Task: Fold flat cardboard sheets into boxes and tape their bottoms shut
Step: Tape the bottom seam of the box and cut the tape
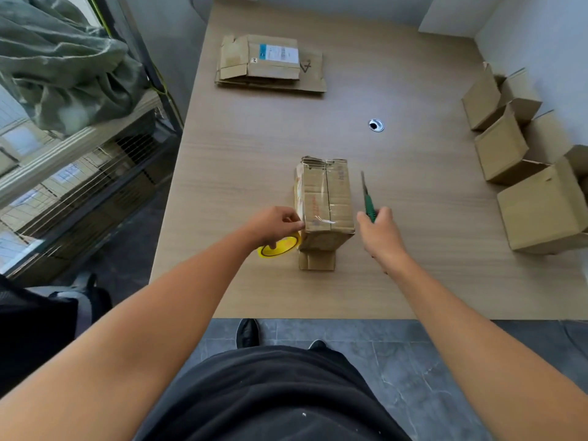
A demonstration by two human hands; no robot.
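Note:
A folded cardboard box (pixel 327 198) stands bottom-up in the middle of the wooden table (pixel 241 160), with clear tape running along its centre seam. My left hand (pixel 275 226) holds the yellow tape roll (pixel 280 246) against the box's near left corner. My right hand (pixel 380 232) is just right of the box, closed on a green-handled utility knife (pixel 367 198) whose blade points away from me. A stack of flat cardboard sheets (pixel 270 63) lies at the far side of the table.
Several finished open boxes (pixel 521 160) are grouped along the table's right edge. A round cable grommet (pixel 376 125) sits beyond the box. A wire shelving rack (pixel 79 173) with a green cover stands to the left of the table.

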